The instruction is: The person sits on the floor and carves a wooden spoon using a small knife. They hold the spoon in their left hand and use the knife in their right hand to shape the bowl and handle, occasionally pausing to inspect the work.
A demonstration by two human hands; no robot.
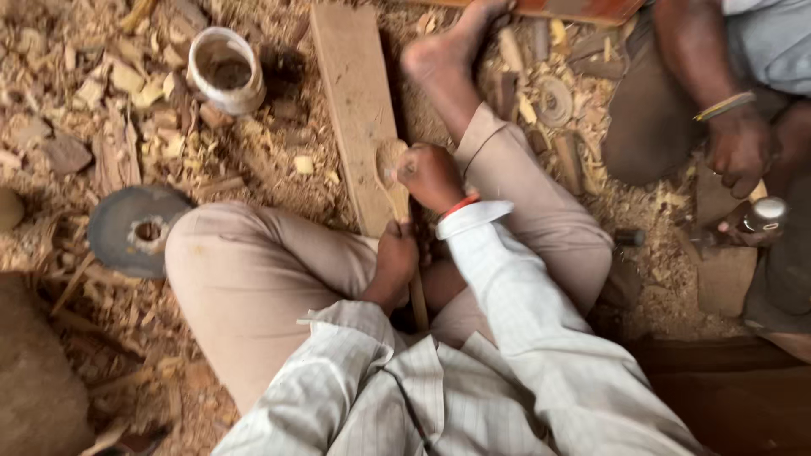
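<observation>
Person sits cross-legged on the wood-chip-strewn floor (253, 160), centre frame, carving. Workpiece is a pale, half-shaped wooden spoon blank (394, 181), bowl end up, lying against a long flat wooden plank (355, 110) that runs from top centre down to the lap.

Hands:
- left hand (395, 262), lower centre, is clamped round the spoon's handle end, pinning it against the leg.
- right hand (431, 176), just above it, is closed in a fist right at the spoon's bowl. It looks to be gripping a small cutting tool, but the tool itself is hidden, so I can't confirm it.

Step, as I read it: shaping or hollowing the bowl, still rough. The next stroke would need the left grip kept firm, short controlled cuts, and the bare foot (448, 42) at top centre kept out of the cutting line.

Count:
- 1 spoon blank, 1 plank
- 1 white round plastic tub (224, 67), upper left, open
- 1 grey abrasive disc with a centre hole (135, 228), left, flat on the floor beside the knee
- 1 small round wooden disc (555, 101), upper right among chips
- scrap offcuts and shavings: too many to count

A second person sits at the right edge; that co-worker's hand (739, 152) holds something next to a metal-capped item (764, 213). It's blurred and I can't identify it.
</observation>
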